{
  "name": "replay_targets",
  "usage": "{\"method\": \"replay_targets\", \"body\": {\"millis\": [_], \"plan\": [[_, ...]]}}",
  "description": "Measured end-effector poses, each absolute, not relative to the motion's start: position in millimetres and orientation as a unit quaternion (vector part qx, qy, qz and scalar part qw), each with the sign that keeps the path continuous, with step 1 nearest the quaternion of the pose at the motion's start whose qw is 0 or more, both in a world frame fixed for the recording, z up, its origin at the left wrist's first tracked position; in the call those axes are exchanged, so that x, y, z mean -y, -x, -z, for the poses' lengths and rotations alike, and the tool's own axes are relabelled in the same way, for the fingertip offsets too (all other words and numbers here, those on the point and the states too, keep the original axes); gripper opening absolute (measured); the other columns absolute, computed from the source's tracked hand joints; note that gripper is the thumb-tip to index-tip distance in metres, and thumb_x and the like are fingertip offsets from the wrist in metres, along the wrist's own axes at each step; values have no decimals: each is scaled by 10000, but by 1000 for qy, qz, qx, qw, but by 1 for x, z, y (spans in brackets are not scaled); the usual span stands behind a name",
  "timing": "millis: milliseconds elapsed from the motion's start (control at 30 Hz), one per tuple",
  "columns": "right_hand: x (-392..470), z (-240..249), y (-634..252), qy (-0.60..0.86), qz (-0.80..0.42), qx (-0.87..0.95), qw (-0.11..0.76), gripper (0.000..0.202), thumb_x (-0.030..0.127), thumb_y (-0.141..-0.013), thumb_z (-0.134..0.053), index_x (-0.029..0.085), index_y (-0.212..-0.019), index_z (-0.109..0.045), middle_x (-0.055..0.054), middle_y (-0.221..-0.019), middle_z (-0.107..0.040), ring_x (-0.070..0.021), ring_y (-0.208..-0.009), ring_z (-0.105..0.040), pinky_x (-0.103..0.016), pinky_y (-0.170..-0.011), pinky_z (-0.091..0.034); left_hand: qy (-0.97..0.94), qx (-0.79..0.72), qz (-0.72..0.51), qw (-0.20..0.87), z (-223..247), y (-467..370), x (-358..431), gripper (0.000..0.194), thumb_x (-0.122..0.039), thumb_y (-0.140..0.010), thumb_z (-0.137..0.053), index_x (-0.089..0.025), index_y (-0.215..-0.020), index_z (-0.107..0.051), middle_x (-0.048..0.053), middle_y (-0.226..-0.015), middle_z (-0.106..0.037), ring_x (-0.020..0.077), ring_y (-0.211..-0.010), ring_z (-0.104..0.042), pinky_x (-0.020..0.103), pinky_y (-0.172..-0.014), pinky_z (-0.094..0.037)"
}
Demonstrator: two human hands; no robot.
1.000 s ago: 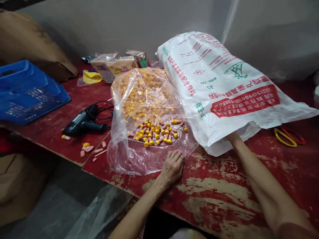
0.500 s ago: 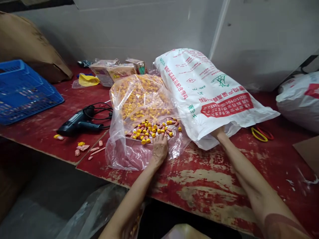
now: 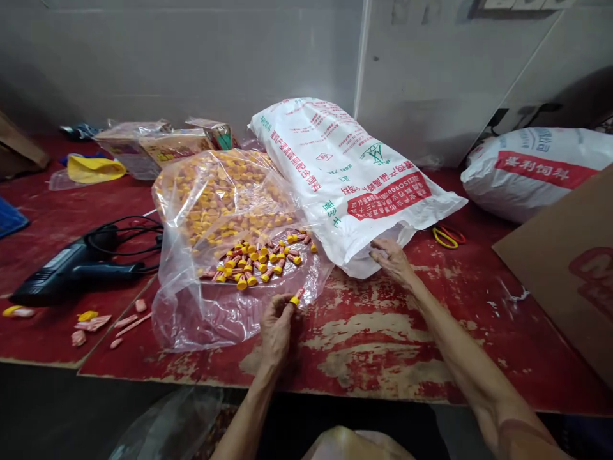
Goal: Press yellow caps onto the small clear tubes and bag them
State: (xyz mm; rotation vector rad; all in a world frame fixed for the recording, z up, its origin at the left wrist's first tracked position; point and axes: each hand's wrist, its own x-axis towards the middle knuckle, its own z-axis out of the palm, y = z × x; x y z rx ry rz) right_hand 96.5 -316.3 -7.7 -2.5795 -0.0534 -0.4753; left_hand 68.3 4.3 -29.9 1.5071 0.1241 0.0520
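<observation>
Apparently much is left, for many yellow-capped pieces [image 3: 261, 260] lie in the clear bag [image 3: 191, 322], while my left grip [image 3: 276, 324] pinches a single capped piece [image 3: 297, 298] near its mouth and my right grip [image 3: 394, 260], fullness unclear, meets the white sack [image 3: 335, 150].

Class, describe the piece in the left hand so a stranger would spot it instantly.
On the red table, find the big clear bag of yellow-capped pieces. At its near edge, the left hand pinches one small pink piece with a yellow cap. Its neighbours lie piled beyond; this one is held apart from them.
</observation>
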Motion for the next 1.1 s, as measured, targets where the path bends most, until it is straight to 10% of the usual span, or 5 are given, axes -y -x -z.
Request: {"method": "replay_targets", "body": {"millis": [167, 633, 1100], "plan": [[293, 6, -20, 873, 156, 108, 449, 335, 340, -884, -580, 183, -1180, -590, -77, -1049, -614, -203, -910, -572, -332, -792, -466, -531, -81, 144, 831, 17, -26, 25, 346, -312, -568, -798, -154, -811, -610, -33, -651, -604, 93, -527, -569, 211, -525, -478], [222, -13, 34, 882, -22, 247, 401, 259, 307, -961, -514, 222, -1200, -569, -58, -1032, -620, -185, -927, -571, -290, -797, -445, -560, -15, 225, 798, 13, 6, 42, 236, -265, -632, -732, -157, -749, -559, -28, -629, -615, 89, -504, -552, 183, -474, -430], [200, -6, 33, 957, -41, 95, 270, 220, 231, -917, -464, 195, -726, -569, -18, -692, -615, -151, -613, -558, -234, -572, -375, -715, 65, 96, 689, 29, 18, 47, 138, -148, -651, -634, -195, -780, -643, -13, -675, -604, 121, -600, -532, 231, -599, -433]]}}
